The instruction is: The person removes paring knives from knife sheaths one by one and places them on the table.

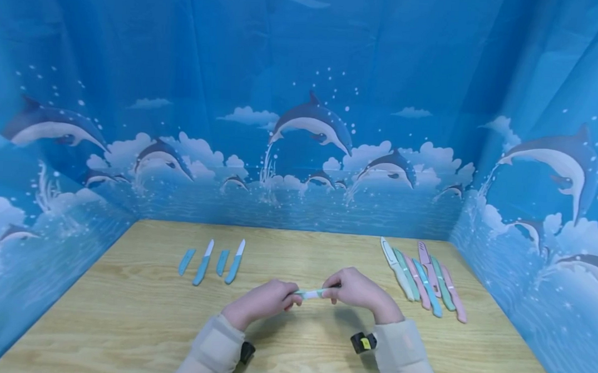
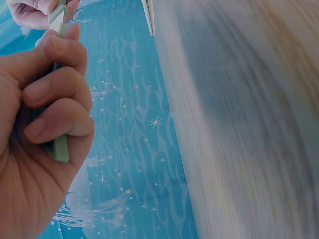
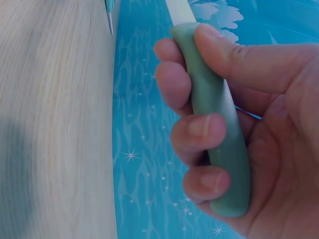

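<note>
Over the middle of the table, both hands hold a green-handled paring knife with a pale blade. My right hand grips its green handle, fingers and thumb wrapped round it in the right wrist view. In my left hand is a green sheath, partly hidden by the curled fingers. A short length of blade shows between the hands, pointing toward the sheath; how far the tip sits inside it cannot be told.
On the left lie two blue knives, each with a blue sheath beside it. Several white, green, pink and blue knives lie close together at the right. A dolphin-print curtain borders the wooden table.
</note>
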`<state>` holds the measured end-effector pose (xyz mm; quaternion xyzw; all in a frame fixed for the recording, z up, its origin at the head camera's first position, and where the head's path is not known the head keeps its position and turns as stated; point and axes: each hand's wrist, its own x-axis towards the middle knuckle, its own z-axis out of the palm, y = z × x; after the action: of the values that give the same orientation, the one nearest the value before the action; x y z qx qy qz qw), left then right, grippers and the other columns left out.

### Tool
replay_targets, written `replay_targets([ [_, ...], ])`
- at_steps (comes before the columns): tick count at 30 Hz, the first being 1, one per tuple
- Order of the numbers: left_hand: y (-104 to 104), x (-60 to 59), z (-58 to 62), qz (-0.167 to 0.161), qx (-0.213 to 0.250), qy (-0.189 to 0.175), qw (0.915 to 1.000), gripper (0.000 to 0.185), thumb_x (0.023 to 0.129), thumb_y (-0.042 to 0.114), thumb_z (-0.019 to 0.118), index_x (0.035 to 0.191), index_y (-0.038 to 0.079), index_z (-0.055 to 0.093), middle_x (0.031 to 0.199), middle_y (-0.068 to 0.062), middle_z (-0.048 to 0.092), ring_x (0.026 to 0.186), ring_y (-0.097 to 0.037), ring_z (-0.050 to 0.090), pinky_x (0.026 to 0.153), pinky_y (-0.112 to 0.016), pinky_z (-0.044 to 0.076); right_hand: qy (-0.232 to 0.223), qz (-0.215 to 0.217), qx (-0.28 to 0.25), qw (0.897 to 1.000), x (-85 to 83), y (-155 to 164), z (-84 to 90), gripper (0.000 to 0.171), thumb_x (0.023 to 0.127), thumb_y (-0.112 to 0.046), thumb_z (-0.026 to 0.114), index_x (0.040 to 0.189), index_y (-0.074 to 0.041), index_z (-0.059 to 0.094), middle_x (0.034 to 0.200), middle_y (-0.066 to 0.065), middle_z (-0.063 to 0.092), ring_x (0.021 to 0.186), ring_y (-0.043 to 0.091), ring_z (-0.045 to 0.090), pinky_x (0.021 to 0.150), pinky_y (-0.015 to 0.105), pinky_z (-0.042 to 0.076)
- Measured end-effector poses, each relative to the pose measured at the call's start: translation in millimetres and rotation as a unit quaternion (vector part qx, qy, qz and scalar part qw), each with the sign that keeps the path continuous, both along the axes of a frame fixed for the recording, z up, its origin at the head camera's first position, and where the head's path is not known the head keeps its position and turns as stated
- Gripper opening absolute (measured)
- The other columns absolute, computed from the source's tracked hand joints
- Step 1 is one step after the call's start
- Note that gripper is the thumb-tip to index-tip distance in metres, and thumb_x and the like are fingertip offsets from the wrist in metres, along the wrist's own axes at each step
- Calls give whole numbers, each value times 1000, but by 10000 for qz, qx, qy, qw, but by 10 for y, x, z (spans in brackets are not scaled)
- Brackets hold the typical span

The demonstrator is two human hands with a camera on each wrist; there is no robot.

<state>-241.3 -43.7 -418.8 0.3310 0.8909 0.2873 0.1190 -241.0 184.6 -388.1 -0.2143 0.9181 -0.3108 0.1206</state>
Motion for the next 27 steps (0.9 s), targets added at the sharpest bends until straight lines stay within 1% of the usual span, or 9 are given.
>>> replay_targets([
  [11,8,-7,-20,45,-44,-42,10000,23,101,25,52,89,8,62,62,9,44,51,-5,31,49,-19,29,-16,-1,21,10000,3,7,14,9,91,-15,67,89,-12,75,64,0,64,55,11,42,52,23,35],
  [18,1,-16,-23,-4,-3,4,10000,24,101,24,52,88,6,61,62,9,43,51,-5,30,49,-18,28,-35,-10,1,10000,10,17,28,10,91,-16,67,88,-10,75,67,7,66,54,12,40,51,24,34],
  [27,-14,-5,-19,-49,66,29,10000,23,101,22,52,87,5,60,62,8,43,51,-5,30,50,-18,28,-21,-47,20,10000,6,31,21,9,91,-15,67,88,-11,75,65,0,64,56,12,43,53,25,36],
])
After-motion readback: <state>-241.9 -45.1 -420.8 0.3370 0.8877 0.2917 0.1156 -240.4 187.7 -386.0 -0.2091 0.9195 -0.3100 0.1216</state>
